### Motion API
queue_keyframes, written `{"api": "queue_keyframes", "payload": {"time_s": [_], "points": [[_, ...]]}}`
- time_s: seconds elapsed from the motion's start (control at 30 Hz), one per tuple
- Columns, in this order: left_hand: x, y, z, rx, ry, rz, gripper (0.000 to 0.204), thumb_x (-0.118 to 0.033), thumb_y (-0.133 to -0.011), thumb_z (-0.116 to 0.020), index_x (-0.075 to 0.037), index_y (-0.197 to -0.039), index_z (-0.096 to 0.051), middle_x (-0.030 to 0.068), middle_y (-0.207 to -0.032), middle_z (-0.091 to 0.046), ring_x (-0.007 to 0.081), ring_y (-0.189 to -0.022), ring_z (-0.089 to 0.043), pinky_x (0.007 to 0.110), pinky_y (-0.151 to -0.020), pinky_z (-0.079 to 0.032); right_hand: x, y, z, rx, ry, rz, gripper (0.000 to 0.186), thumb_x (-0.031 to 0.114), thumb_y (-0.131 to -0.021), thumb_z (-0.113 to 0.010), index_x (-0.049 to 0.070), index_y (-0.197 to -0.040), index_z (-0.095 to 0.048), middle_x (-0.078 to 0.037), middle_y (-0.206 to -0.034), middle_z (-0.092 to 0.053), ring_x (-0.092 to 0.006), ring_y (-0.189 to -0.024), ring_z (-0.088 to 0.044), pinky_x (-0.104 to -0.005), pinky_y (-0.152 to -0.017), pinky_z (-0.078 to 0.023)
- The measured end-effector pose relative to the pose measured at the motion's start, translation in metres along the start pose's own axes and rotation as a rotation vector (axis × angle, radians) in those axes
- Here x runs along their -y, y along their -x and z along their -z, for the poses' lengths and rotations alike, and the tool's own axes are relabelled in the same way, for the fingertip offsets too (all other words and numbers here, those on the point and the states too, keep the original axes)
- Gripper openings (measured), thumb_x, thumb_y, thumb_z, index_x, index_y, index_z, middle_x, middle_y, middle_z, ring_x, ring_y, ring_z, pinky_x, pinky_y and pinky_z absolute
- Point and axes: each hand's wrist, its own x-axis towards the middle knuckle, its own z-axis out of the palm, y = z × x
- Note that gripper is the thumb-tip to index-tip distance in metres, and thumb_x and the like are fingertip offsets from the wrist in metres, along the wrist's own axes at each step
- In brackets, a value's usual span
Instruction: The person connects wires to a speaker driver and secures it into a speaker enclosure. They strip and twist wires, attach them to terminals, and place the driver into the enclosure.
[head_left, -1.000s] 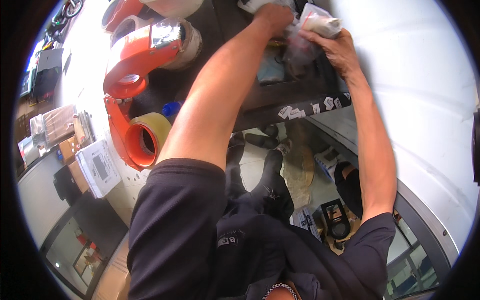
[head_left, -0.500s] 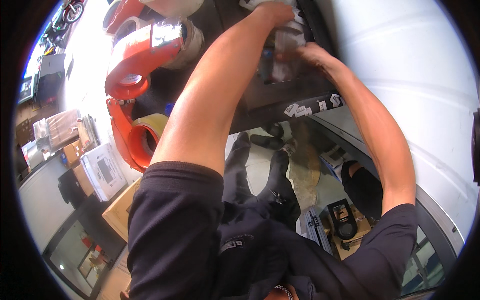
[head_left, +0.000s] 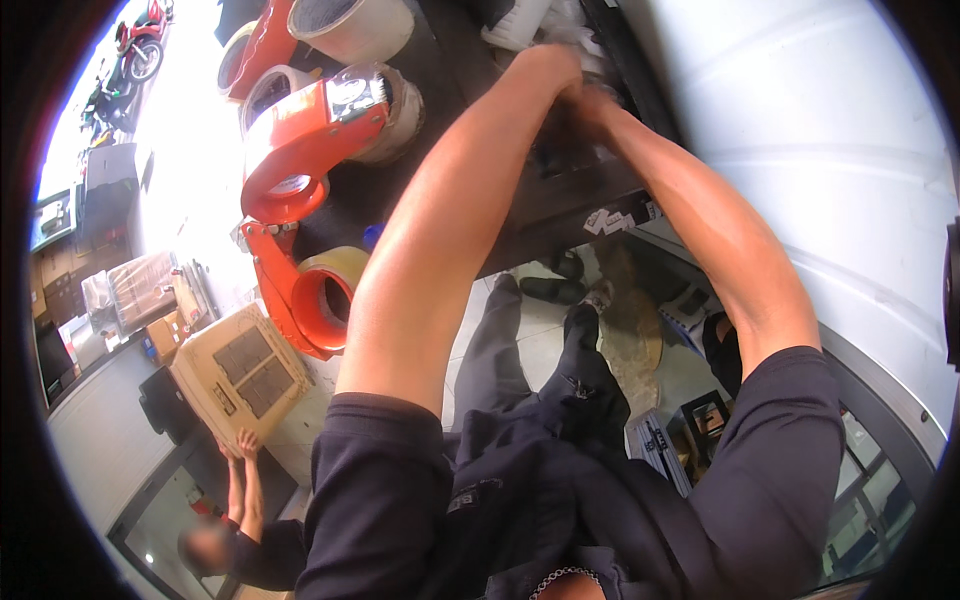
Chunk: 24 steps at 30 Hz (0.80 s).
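My left hand (head_left: pixel 556 69) reaches onto the top of a black table (head_left: pixel 465 95), its fingers hidden beside crumpled clear and white plastic (head_left: pixel 515 25). Just below and to the right, my right hand (head_left: pixel 598 108) is smeared by motion among dim plastic, so neither grip can be made out. Left of my forearms lie an orange tape dispenser (head_left: pixel 315 120) with a clear roll, a second orange dispenser (head_left: pixel 280 290) with a yellowish roll, and a large tape roll (head_left: pixel 350 35) behind them. A small blue object (head_left: pixel 373 236) peeks out beside my left arm.
A co-worker (head_left: pixel 255 545) at lower left grips a large cardboard box (head_left: pixel 245 370) with raised hands. Stacked packages (head_left: pixel 135 285) and motorcycles (head_left: pixel 135 55) are farther left. A white panel (head_left: pixel 810 120) borders the table's right; boxes and black items (head_left: pixel 700 420) sit below.
My right hand has moved down and left toward my left hand; the light bag it held is no longer clearly visible. The co-worker with the cardboard box has come into view.
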Motion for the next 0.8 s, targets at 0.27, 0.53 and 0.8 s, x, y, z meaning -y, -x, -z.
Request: {"api": "queue_keyframes", "payload": {"time_s": [0.27, 0.53, 0.8], "points": [[0.015, -0.021, -0.017, 0.089, 0.56, -0.048, 0.055, -0.02, -0.075, -0.062, -0.007, -0.128, -0.054, 0.0209, -0.122, -0.059, 0.0308, -0.111, -0.059, 0.042, -0.091, -0.047, -0.048, 0.01, 0.042, 0.031, -0.404, 0.139, 0.03, 0.015, -0.074, -0.07, -0.009, -0.091, -0.064, -0.02, -0.079, -0.068, -0.0284, -0.073, -0.068, -0.0417, -0.06, -0.056], [-0.02, -0.028, -0.032, 0.078, 0.813, 0.266, 0.053, -0.032, -0.077, -0.075, 0.0, -0.117, -0.059, 0.0166, -0.106, -0.066, 0.0275, -0.084, -0.067, 0.042, -0.072, -0.056, -0.014, 0.122, 0.062, -0.565, -0.28, 0.269, 0.029, 0.007, -0.077, -0.062, -0.006, -0.103, -0.062, -0.026, -0.091, -0.066, -0.0394, -0.088, -0.065, -0.043, -0.078, -0.052], [-0.053, -0.069, -0.112, -0.382, 1.047, 0.437, 0.077, -0.016, -0.062, -0.084, 0.008, -0.124, -0.046, 0.0251, -0.118, -0.058, 0.0348, -0.109, -0.059, 0.037, -0.092, -0.05, -0.069, 0.276, -0.021, -0.73, -1.24, 0.04, 0.01, 0.011, -0.089, -0.064, 0.001, -0.093, -0.064, -0.005, -0.087, -0.067, -0.0092, -0.073, -0.062, -0.0235, -0.061, -0.051]]}}
